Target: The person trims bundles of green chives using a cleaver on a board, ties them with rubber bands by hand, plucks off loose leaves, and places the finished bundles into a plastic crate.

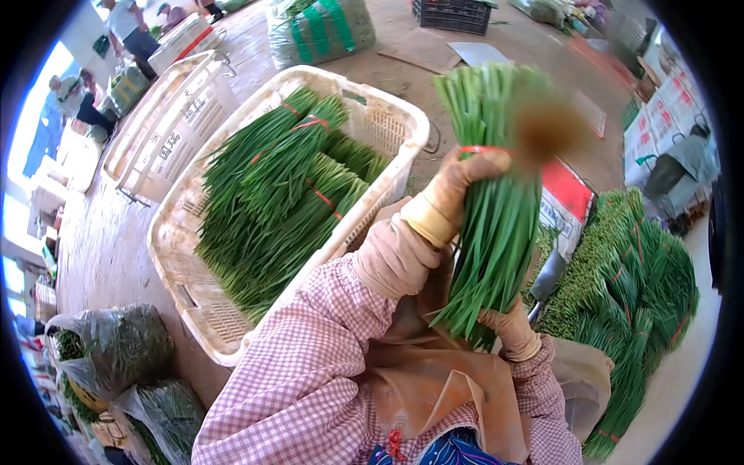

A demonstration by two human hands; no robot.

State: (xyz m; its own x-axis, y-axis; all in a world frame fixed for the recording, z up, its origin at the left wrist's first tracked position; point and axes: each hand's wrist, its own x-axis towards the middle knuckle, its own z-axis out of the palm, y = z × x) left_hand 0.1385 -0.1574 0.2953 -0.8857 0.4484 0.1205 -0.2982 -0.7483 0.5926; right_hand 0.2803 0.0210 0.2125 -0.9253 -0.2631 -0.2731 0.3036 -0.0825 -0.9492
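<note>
Upright in front of me is a bundle of garlic chives (496, 232), tied with a red band. My left hand (482, 167), in a worn tan glove, is closed around it right at the band. Lower down, my right hand (511, 325), also gloved, grips the bundle near its leaf tips; some of its fingers are hidden behind the leaves. To the left, a white plastic crate (167, 256) holds several tied bundles (279, 170) of the same greens. At my right lies a large heap of chives (620, 287), partly banded in red.
Another white crate (167, 128) stands beyond the first. Plastic-wrapped bales (124, 349) sit at lower left, and a green-taped bale (322, 31) and a black crate (453, 15) at the back. Several people (128, 31) are at far left. A brown blur covers part of the view.
</note>
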